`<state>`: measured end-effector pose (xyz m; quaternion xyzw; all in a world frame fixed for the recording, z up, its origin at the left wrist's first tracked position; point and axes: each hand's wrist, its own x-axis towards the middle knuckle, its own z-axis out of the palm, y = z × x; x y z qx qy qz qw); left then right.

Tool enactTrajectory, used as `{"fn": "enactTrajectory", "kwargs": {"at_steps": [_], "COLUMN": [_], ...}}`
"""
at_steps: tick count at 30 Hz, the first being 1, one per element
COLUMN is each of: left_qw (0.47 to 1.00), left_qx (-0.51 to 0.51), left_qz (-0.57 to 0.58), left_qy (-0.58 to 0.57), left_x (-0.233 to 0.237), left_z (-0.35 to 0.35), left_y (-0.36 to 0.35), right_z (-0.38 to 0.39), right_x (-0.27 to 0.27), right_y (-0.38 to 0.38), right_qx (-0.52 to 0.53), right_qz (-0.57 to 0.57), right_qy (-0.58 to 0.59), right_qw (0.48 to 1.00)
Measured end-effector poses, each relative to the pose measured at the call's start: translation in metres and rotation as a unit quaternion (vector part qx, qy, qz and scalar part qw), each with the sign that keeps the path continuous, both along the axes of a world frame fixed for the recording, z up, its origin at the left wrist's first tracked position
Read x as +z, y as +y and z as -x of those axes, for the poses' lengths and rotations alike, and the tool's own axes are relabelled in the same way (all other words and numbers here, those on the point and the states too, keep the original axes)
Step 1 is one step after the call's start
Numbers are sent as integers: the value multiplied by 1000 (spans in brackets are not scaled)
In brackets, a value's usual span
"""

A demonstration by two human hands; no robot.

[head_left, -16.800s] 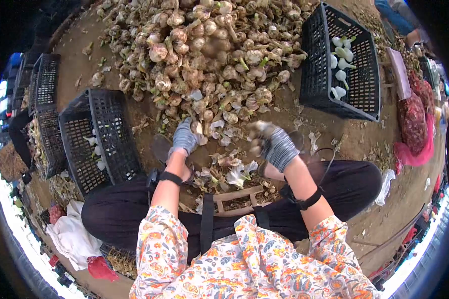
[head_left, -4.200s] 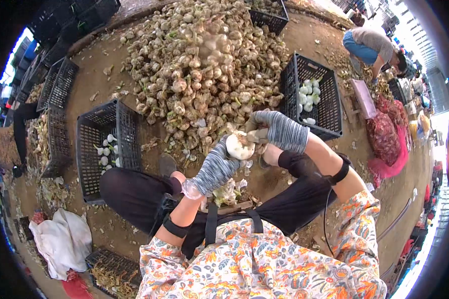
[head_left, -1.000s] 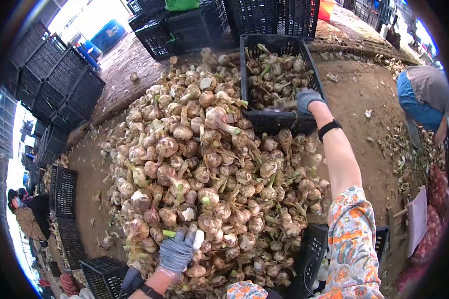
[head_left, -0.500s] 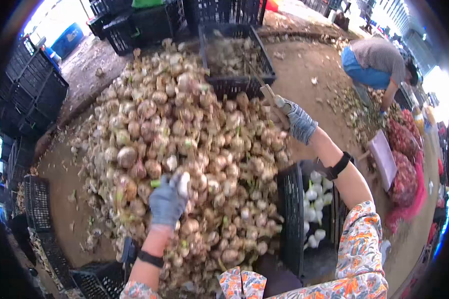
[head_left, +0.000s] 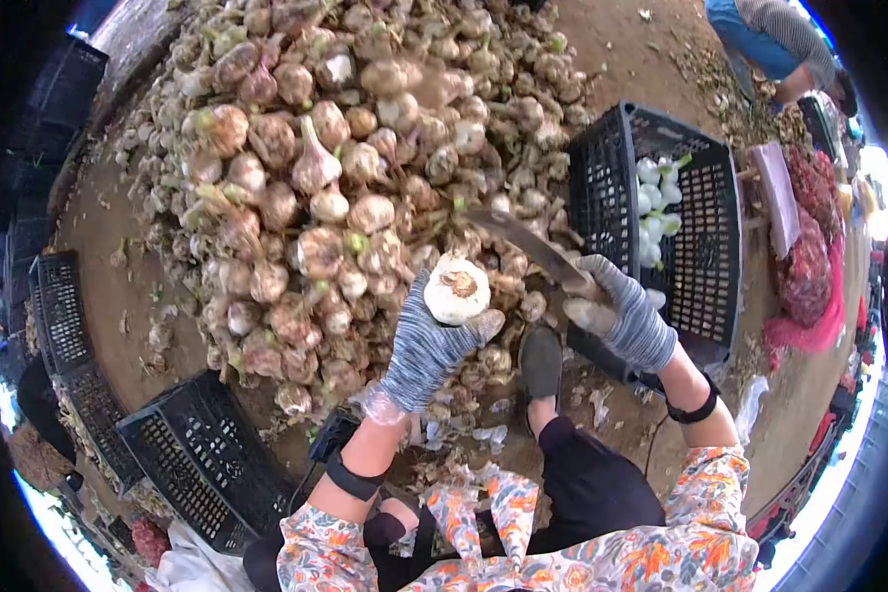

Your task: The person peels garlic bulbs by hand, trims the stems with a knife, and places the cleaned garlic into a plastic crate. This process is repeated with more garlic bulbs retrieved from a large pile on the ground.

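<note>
A whitish garlic bulb (head_left: pixel 457 291) rests in my left hand (head_left: pixel 426 347), its brown root end facing up. The fingers of that gloved hand are wrapped around it, thumb along the right side. My right hand (head_left: pixel 627 314), also gloved, grips a knife (head_left: pixel 523 240) by its handle. The blade points up and left, apart from the bulb and over the edge of a big heap of unpeeled garlic (head_left: pixel 311 242). Just right of the heap stands a black plastic crate (head_left: pixel 696 133), partly hidden by my right hand, with several clean white bulbs (head_left: pixel 651 202) inside.
Black crates (head_left: pixel 202 459) stand at the lower left. My shoe (head_left: pixel 541 367) is on the ground between the heap and the crate. At the upper right a person (head_left: pixel 775 35) bends over, near red mesh sacks (head_left: pixel 807 266).
My left hand has come from the heap toward my body and now holds a garlic bulb. My right hand has come down and nearer with the knife. The view has tilted downward.
</note>
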<state>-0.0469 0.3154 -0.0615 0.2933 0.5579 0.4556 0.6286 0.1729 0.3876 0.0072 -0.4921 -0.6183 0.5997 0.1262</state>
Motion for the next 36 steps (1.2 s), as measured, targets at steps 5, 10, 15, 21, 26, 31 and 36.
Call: {"fn": "enactTrajectory", "kwargs": {"at_steps": [5, 10, 15, 21, 26, 31, 36], "left_qw": [992, 984, 860, 902, 872, 968, 951], "left_qx": [-66, -90, -237, -211, -179, -77, -139], "left_qz": [-34, 9, -143, -105, -176, -64, -45], "left_qy": [105, 152, 429, 363, 420, 232, 272], "left_x": [-13, -14, -48, -21, -35, -28, -46], "left_z": [-5, -3, -7, -19, -28, -28, -25], "left_y": [-39, -80, -119, -124, -131, -134, -150], "right_z": [6, 15, 19, 15, 13, 14, 26], "right_x": [-25, -52, -62, -64, -76, -78, -69], "right_y": [-49, -83, -106, -118, -123, -123, -127], "right_qx": [99, 186, 242, 256, 260, 275, 303], "right_qz": [-225, -364, -377, -390, -410, -358, -272], "right_qy": [-137, -118, -168, -185, -237, -201, -191], "right_qw": [960, 905, 878, 865, 841, 869, 893]}}
